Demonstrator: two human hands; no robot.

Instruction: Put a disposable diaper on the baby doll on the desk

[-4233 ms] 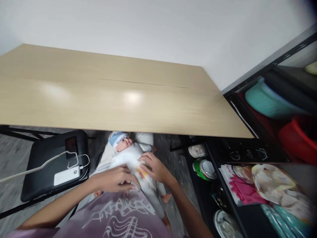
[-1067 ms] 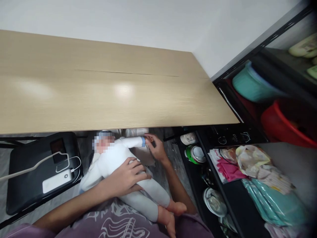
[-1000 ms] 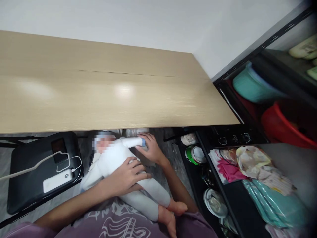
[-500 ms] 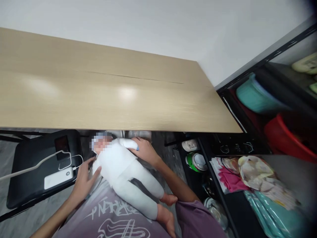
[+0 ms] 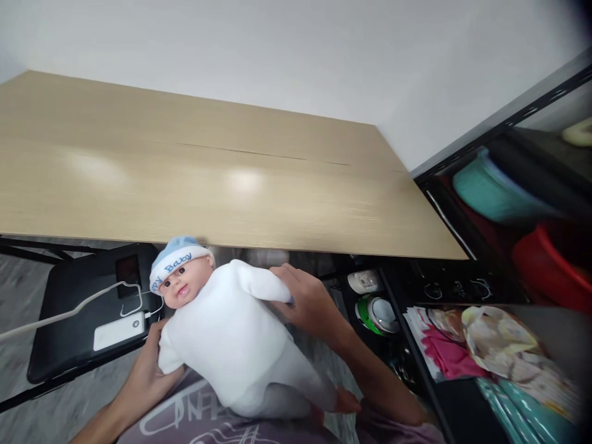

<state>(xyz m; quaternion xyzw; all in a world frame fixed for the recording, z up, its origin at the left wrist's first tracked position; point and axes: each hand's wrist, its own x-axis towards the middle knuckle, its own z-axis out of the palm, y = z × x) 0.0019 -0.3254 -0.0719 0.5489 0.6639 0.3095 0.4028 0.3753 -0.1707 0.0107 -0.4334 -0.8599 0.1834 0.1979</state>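
Observation:
A baby doll [image 5: 231, 336] in a white suit and a blue-and-white hat is raised above my lap, just below the table's front edge. My left hand [image 5: 148, 364] cups the doll's side under its arm, fingers hidden behind the body. My right hand [image 5: 308, 302] is closed round the end of the doll's other arm. The doll's bare feet point toward my right forearm.
A bare light wooden table [image 5: 208, 179] fills the upper view. To the left, a black case [image 5: 87, 320] carries a white power bank [image 5: 119, 330] with cables. At right, a black shelf rack [image 5: 462, 271] holds basins, bowls, cloths and bags.
The doll has been lifted off my lap and brought closer, turned upright. My left hand shifted from its belly to its side; my right hand stayed on its arm.

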